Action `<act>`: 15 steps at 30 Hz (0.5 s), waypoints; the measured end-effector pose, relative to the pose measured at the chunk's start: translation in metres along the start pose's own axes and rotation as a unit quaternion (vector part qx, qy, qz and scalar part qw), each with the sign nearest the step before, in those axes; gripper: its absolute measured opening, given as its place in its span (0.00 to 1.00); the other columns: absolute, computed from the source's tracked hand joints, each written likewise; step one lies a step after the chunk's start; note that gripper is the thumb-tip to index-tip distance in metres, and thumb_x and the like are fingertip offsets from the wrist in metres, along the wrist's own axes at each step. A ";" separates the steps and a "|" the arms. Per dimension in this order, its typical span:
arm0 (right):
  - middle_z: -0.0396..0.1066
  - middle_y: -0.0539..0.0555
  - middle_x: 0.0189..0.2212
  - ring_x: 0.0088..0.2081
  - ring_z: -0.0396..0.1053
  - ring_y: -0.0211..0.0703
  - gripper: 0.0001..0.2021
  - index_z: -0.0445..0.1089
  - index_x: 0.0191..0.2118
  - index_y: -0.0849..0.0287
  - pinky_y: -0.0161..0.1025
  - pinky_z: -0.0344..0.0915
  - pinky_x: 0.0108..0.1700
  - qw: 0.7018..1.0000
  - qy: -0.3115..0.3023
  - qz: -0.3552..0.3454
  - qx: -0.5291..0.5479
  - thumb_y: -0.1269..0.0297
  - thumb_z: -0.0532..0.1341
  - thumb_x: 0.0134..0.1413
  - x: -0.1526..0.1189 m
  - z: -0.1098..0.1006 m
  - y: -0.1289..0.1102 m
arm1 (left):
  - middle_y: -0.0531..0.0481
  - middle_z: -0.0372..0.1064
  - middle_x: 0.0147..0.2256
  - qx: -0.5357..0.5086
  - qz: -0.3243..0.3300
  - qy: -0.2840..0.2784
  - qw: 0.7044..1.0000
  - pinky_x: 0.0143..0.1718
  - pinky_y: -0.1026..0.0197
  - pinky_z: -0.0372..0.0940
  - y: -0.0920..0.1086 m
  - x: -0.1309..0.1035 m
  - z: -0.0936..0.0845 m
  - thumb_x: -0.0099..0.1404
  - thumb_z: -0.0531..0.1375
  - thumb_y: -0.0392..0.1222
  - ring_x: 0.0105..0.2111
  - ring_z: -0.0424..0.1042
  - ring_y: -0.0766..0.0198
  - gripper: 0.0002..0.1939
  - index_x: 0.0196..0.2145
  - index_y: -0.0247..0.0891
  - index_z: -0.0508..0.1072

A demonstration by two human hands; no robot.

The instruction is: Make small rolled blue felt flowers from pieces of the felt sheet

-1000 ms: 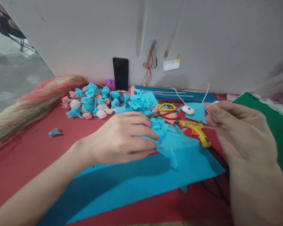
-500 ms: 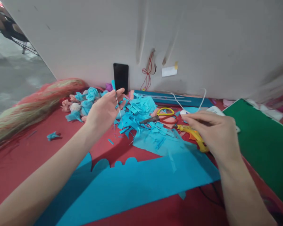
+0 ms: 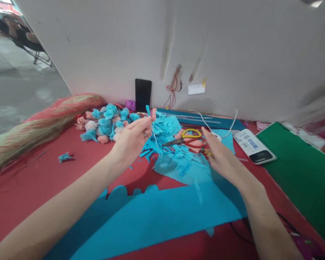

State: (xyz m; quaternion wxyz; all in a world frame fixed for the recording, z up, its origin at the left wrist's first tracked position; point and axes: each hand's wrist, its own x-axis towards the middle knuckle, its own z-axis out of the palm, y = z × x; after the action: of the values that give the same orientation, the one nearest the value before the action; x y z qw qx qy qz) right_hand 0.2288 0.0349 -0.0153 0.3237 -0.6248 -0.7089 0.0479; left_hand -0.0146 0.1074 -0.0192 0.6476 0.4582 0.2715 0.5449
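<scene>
My left hand (image 3: pixel 130 141) is closed in a pinch on a thin white stem (image 3: pixel 155 138) with a small piece of blue crepe paper (image 3: pixel 148 109) at its top. The stem slants down over a pile of cut blue paper strips (image 3: pixel 166 124). Fingers stretched out, my right hand (image 3: pixel 224 159) is open over the yellow glue gun (image 3: pixel 208 152), hiding most of it. I cannot tell whether it touches the glue gun. Scissors (image 3: pixel 191 133) with yellow and red handles lie between the hands on the scraps. A large blue sheet (image 3: pixel 157 216) with a scalloped edge lies in front.
Blue, pink and white paper flowers (image 3: pixel 105 122) are heaped behind my left hand, with a small blue one (image 3: pixel 65 157) apart. A phone (image 3: pixel 143 95) leans on the wall. A white power bank (image 3: pixel 254 146) and a green board (image 3: pixel 295 169) lie right; raffia (image 3: pixel 56 112) lines the left.
My right hand has moved left and lower, its pinch opening into stretched fingers, now covering the glue gun. My left hand, still holding the stem, has shifted right. The view has tilted slightly.
</scene>
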 end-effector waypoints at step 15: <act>0.73 0.50 0.26 0.28 0.71 0.36 0.08 0.71 0.31 0.59 0.27 0.68 0.28 0.917 -0.140 0.073 0.367 0.64 0.56 0.56 -0.034 0.008 -0.099 | 0.53 0.71 0.29 0.036 -0.075 -0.058 0.995 0.37 0.63 0.65 0.003 -0.047 0.040 0.54 0.63 0.45 0.34 0.70 0.66 0.07 0.26 0.40 0.76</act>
State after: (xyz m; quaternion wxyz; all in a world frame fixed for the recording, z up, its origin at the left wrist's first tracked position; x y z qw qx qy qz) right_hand 0.1402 -0.0144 0.0117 0.4233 -0.4989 -0.6322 0.4151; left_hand 0.0060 0.0501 -0.0060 0.6847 0.4905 0.2864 0.4566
